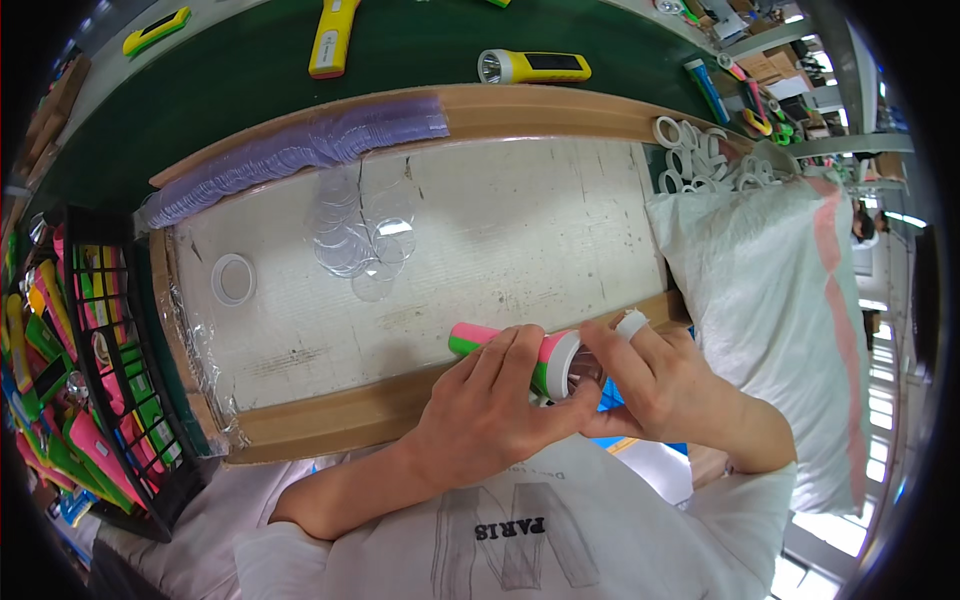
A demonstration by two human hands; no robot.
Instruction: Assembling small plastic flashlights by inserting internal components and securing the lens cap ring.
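Black crate [95,225], holds coloured torches [97,450]. White ring [216,281], lies flat on the pale board [550,220]. Purple discs [300,150], overlap in a row along the far edge. Clear discs [350,245], lie loose. Left hand [490,390], wraps closed around a pink-green torch [553,362] above the near edge, white-rimmed end rightward. Right hand [660,380], fingers bent, tips at that end; cannot tell whether they pinch anything. White rings [690,155], heaped. White sack [760,260], pink-striped.

Looks like smooth plastic on the pink-and-green cylindrical flashlight [560,364], pretty glossy on those clear round plastic discs [347,252], matt on the long brown cardboard edging [330,425].
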